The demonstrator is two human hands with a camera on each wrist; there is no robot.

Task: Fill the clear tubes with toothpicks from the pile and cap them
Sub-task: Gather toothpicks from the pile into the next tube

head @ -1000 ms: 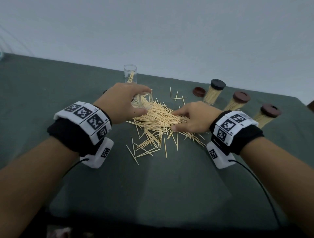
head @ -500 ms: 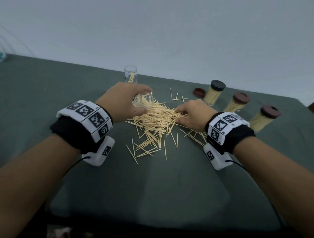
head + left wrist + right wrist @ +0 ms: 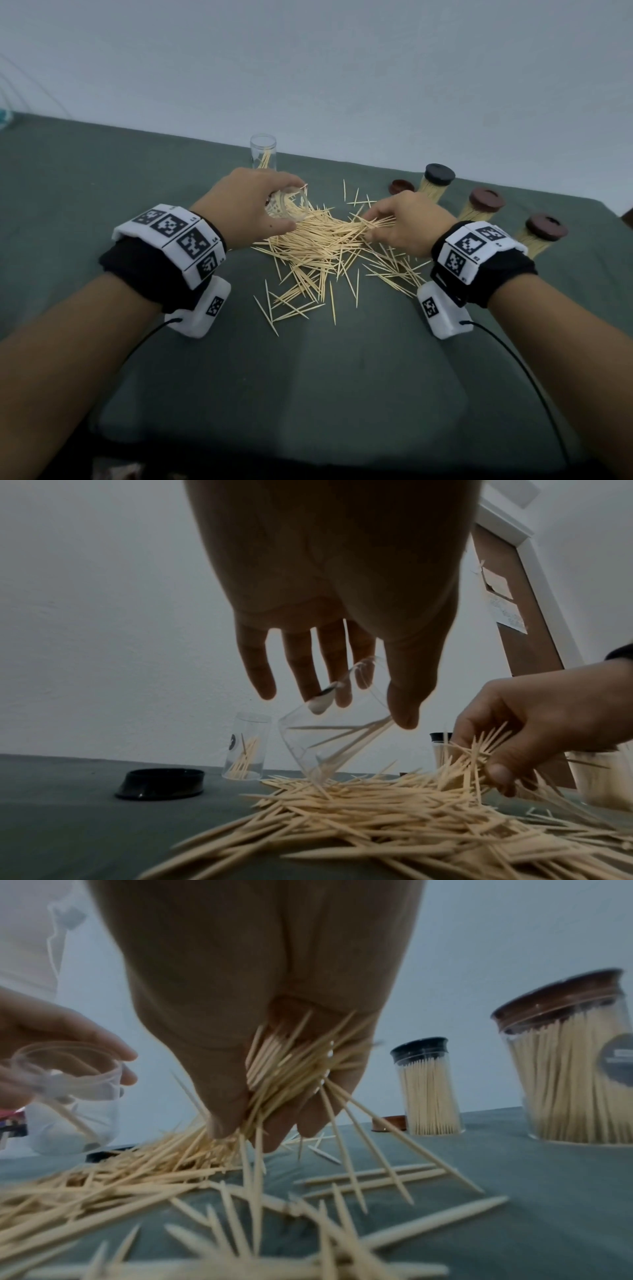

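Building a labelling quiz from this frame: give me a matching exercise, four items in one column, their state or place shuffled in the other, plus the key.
Items
1. tilted clear tube
2. upright open tube
3. black-capped tube
4. loose brown cap

States
A. lies alone on the cloth, left of the black-capped tube
B. stands at the back, uncapped, a few toothpicks inside
C. held by the left hand over the pile
D. full and closed, among the row on the right

Pairs: 1-C, 2-B, 3-D, 4-A
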